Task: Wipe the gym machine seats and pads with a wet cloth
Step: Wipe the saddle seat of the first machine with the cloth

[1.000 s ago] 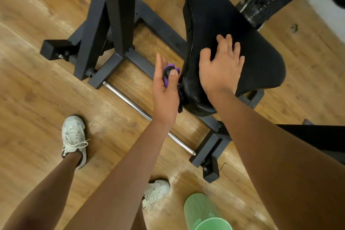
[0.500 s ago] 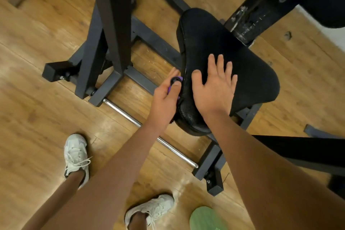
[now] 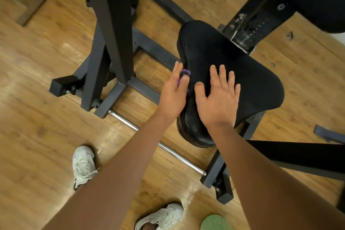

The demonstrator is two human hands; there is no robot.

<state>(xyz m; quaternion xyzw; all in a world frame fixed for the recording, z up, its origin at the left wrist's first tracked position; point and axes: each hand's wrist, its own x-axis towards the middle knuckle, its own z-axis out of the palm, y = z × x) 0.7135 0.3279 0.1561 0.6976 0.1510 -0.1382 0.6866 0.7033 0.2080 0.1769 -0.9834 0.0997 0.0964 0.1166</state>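
Head view: the seat (image 3: pixel 233 73) is seen centre-right, carried on the black frame (image 3: pixel 110 24). The right hand (image 3: pixel 218 99) is laid flat on top, fingers (image 3: pixel 222 74) straight and spread, judged to brace the pad. The left hand (image 3: pixel 172 95) is set against the seat's left edge and pinches a small purple item (image 3: pixel 183 73). This is likely the cloth, though that cannot be confirmed. An edge wipe is judged in hand.

Purple thing (image 3: pixel 183 73) mostly behind left hand (image 3: pixel 172 97); green object (image 3: pixel 214 223) half off the bottom edge.
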